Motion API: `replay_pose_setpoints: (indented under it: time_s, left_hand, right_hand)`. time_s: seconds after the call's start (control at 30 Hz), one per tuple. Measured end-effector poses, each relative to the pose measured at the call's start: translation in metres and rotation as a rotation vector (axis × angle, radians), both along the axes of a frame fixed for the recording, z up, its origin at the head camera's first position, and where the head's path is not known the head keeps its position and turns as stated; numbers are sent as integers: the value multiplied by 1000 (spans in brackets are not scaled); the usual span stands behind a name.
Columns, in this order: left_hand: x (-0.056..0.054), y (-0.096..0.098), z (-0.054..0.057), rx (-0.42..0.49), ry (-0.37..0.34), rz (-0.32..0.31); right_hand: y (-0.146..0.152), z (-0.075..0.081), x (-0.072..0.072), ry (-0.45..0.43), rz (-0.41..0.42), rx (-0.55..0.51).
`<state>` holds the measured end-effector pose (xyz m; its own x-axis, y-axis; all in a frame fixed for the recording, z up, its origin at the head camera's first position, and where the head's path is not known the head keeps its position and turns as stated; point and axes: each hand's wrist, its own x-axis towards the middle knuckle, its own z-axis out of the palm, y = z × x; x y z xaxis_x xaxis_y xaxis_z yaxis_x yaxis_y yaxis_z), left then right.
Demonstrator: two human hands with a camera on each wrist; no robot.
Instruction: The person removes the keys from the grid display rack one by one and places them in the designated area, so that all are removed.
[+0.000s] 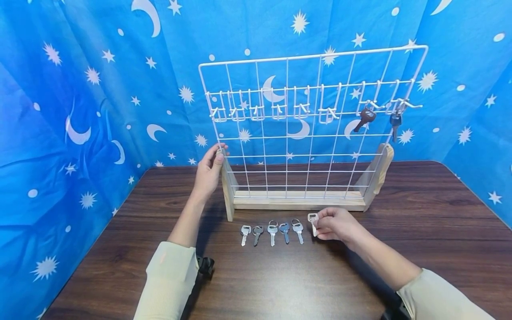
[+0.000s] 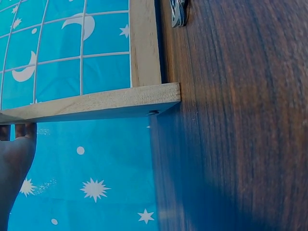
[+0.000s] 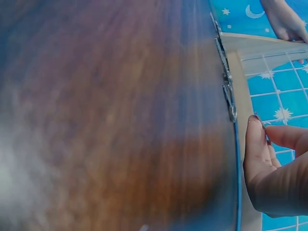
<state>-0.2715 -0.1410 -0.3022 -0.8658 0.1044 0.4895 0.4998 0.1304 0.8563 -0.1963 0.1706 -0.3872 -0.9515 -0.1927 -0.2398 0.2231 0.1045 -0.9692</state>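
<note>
My right hand (image 1: 339,226) pinches a silver key (image 1: 312,218) between thumb and fingers, just above the table in front of the rack's base. In the right wrist view the fingers mostly hide that key. At the rack's left end, my left hand (image 1: 209,172) grips the upper part of the wooden side post (image 1: 228,195). The rack holds a white wire grid (image 1: 286,171) with a row of white hooks (image 1: 280,109). A reddish-brown key (image 1: 366,116) and a dark-headed key (image 1: 395,120) hang from hooks at the right. Several keys, among them a silver key (image 1: 272,229), lie in a row left of my right hand.
The dark wood-grain table (image 1: 256,275) carries the rack near its back edge. A blue cloth (image 1: 120,89) with white moons and stars hangs behind and at the sides. The right wooden post (image 1: 378,173) stands beyond my right hand.
</note>
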Motion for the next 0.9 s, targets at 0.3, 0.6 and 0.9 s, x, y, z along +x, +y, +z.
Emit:
replay_pose_setpoints:
  time_s: [0.3, 0.6, 0.9]
  left_hand:
    - [1, 0, 0, -8, 1, 5]
    - [0, 1, 0, -19, 20, 4]
    - [0, 0, 0, -15, 13, 1]
  right_hand:
    - [2, -5, -1, -33, 0, 66]
    - [2, -9, -3, -39, 11, 123]
    - [1, -9, -4, -38, 26, 170]
